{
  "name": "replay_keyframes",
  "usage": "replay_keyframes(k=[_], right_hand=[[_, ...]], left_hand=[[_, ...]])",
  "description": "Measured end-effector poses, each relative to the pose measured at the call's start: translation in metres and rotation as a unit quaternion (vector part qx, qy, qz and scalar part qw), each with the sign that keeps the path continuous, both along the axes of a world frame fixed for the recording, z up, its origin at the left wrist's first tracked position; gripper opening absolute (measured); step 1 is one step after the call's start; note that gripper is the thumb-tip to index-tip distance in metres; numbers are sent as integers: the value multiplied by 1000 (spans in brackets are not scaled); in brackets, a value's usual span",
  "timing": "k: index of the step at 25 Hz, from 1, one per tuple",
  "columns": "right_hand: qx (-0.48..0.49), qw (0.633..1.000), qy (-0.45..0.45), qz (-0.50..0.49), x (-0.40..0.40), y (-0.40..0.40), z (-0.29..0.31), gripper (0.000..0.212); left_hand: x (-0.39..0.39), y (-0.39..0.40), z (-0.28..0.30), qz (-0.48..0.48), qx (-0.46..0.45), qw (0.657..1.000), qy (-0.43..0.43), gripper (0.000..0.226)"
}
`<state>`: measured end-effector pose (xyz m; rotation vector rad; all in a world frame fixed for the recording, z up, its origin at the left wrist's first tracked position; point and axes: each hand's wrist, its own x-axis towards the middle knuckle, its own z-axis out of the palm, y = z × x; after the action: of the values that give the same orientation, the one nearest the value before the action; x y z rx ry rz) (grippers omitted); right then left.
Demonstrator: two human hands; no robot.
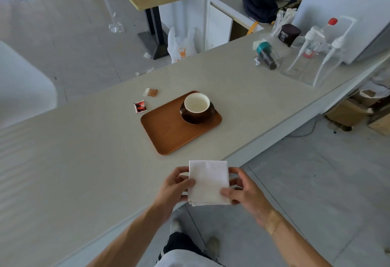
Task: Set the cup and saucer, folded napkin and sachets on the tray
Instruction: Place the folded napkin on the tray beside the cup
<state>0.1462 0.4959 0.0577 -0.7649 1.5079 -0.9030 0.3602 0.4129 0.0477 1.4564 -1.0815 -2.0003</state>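
1. At the near edge of the pale stone-look desk [84, 161], both hands hold the white folded cloth napkin [208, 183] in the air: the left hand [175, 184] pinches its left edge between thumb and fingers, and the right hand [244, 190] pinches its lower right corner. The napkin hangs partly past the desk's edge, so a slack pinch could drop it to the floor.

2. The layers at the napkin's bottom edge look slightly uneven. If one hand lets go early, the fold may fall open on the way to the tray.

3. The brown rounded-rectangle wooden tray [168, 133] lies just beyond the hands, with its near half bare. The white-lined dark brown cup [197, 105] on its dark brown saucer [197, 115] already sits at the tray's far right corner. A reach that carries too far could nudge the saucer towards the tray's rim.

4. The napkin, set down askew, could overhang the tray's low lip and slide off when the tray is carried.

5. Two sachets lie on the desk off the tray's far left side: a red and black square sachet [140, 106] near the corner, and a tan and white small sachet [151, 92] farther back. They are small and light, and a sleeve or the napkin brushing past could scatter them. Whether either is sealed I cannot tell at this distance.
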Motion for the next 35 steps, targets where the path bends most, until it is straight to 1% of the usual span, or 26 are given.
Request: replay_keyframes(k=[7,13,20,26,30,35], right_hand=[[9,1000,3,20,-9,-39,-10,42],[16,996,54,73,-11,-102,-18,43],[36,981,103,159,18,-171,-37,46],[33,969,138,204,40,-214,-54,53],[42,959,151,234,40,-246,-67,58],[40,931,226,285,37,-277,-78,66]], left_hand=[[-9,-22,-10,34,-5,999,-40,28],[-4,-58,-16,83,-10,996,-34,27],[23,-93,-37,161,6,984,-75,22],[37,-110,-53,222,3,967,-123,33],[35,-122,-57,227,-7,958,-173,35],[23,-140,-56,199,-35,956,-213,43]])
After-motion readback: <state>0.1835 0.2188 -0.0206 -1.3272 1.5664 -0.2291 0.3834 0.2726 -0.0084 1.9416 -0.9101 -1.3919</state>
